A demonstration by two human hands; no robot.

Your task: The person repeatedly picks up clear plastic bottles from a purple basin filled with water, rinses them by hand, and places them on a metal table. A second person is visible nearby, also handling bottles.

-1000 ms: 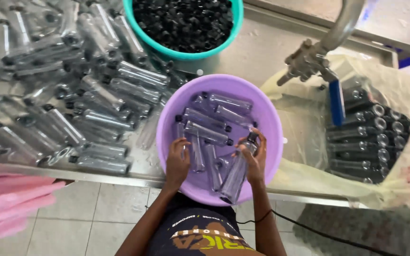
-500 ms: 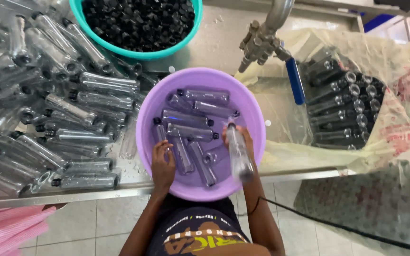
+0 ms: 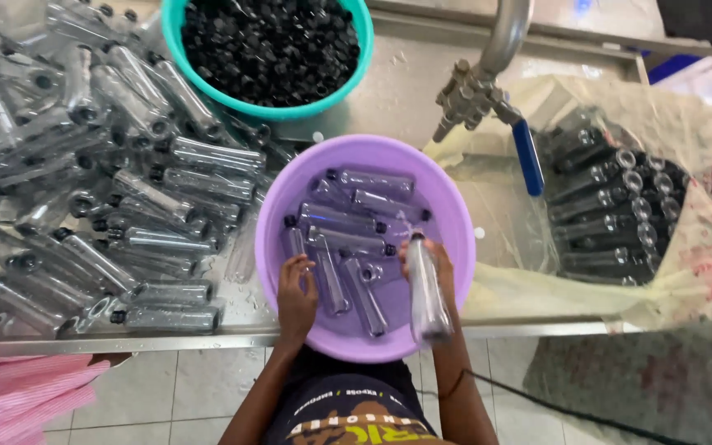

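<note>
A purple basin of water stands on the metal table in front of me, with several clear capped bottles lying in it. My right hand holds one clear bottle lifted above the basin's near right side, neck pointing away from me. My left hand reaches into the near left of the basin, fingers spread over a submerged bottle, touching it.
A teal basin full of black caps sits behind the purple one. Many clear bottles lie piled on the left. A tap with a blue handle hangs at right, over a plastic sheet bearing uncapped bottles. Pink cloth lies at lower left.
The camera has shifted so the basin sits more centred. My right hand has lifted its bottle out of the water and turned it lengthwise; my left hand stays in the basin.
</note>
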